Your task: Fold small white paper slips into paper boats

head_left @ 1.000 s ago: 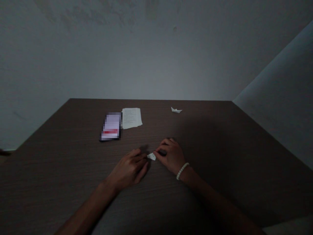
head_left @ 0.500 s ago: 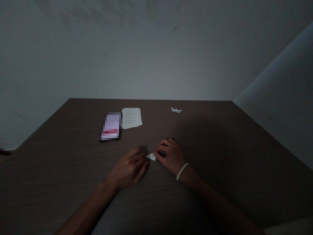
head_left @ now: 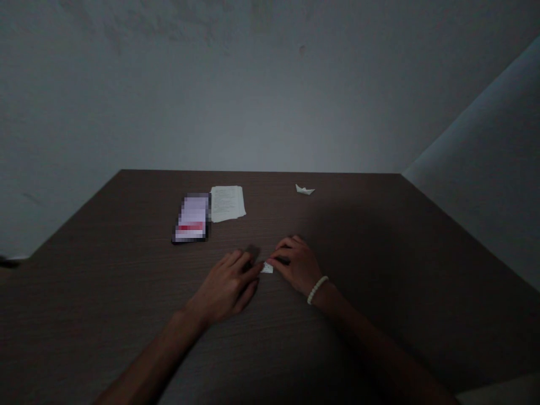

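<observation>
A small folded piece of white printed paper (head_left: 267, 268) lies on the table between my two hands. My left hand (head_left: 230, 287) rests palm down at its left side, with the index fingertip pressed on the paper's left edge and the thumb apart from it. From the right, my right hand (head_left: 297, 264) has thumb and index finger pinched together at the paper's upper right edge; its other fingers are curled. Part of the paper is hidden under the fingertips. A beaded bracelet (head_left: 317, 289) circles my right wrist.
On the dark wooden table (head_left: 126, 270), a phone (head_left: 192, 216) with a blurred screen lies beside a stack of printed paper sheets (head_left: 226, 203). Farther right stands a small folded paper boat (head_left: 304, 190). A pale wall (head_left: 261, 101) rises behind the table's far edge.
My left index finger has slid right along the paper, which now shows a smaller, squarer shape. The right hand has moved slightly right and still pinches at the paper's edge.
</observation>
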`<act>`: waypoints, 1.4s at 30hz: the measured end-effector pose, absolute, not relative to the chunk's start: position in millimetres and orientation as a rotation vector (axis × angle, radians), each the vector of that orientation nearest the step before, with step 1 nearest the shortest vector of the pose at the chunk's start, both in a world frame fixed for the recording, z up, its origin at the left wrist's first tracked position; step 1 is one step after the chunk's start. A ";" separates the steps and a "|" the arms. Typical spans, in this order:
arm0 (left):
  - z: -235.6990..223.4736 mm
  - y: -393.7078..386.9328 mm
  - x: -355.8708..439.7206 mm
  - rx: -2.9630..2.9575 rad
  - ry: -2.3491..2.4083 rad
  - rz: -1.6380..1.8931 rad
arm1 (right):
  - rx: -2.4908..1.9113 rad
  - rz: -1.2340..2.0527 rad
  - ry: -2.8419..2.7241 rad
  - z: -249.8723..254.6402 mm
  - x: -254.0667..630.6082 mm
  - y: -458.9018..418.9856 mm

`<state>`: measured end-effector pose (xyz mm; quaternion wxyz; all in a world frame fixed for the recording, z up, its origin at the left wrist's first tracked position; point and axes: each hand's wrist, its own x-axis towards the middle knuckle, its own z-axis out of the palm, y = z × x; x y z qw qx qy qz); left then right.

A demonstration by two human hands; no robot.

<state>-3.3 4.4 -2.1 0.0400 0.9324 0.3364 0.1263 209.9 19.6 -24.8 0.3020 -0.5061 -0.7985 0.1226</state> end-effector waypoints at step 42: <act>-0.3 5.4 -9.0 2.917 0.971 0.514 | -0.961 0.263 -2.490 -13.9 221.1 13.0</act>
